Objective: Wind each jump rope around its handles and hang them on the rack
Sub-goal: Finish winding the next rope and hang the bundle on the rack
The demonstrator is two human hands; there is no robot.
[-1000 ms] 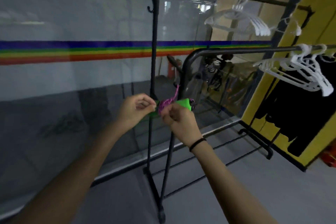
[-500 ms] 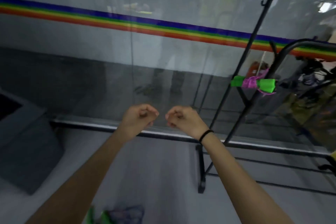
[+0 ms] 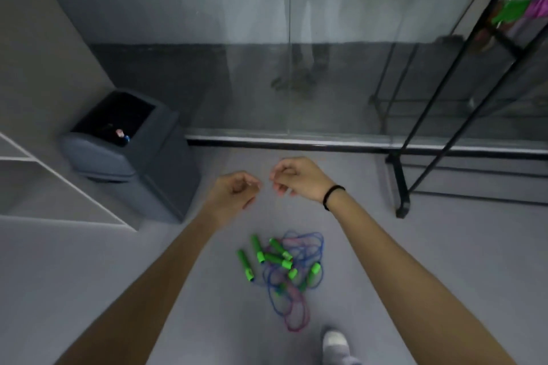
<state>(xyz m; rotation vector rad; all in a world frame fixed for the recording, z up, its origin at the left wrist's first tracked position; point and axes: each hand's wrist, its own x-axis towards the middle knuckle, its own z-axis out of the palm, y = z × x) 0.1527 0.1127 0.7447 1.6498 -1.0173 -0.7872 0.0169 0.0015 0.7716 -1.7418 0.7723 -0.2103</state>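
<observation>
Left grip (image 3: 234,190) and right grip (image 3: 296,179) released, empty, held apart from jump rope pile (image 3: 284,267). Bin (image 3: 124,151) left of pile, rack (image 3: 400,184) right, bare floor (image 3: 444,246) around it.

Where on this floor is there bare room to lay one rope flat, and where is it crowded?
Bare floor lies between the bin and the rack foot, below the glass wall's sill, and right of the rope pile toward the rack. Crowded: the tangled pile itself, with a shoe just beside its near end.
</observation>
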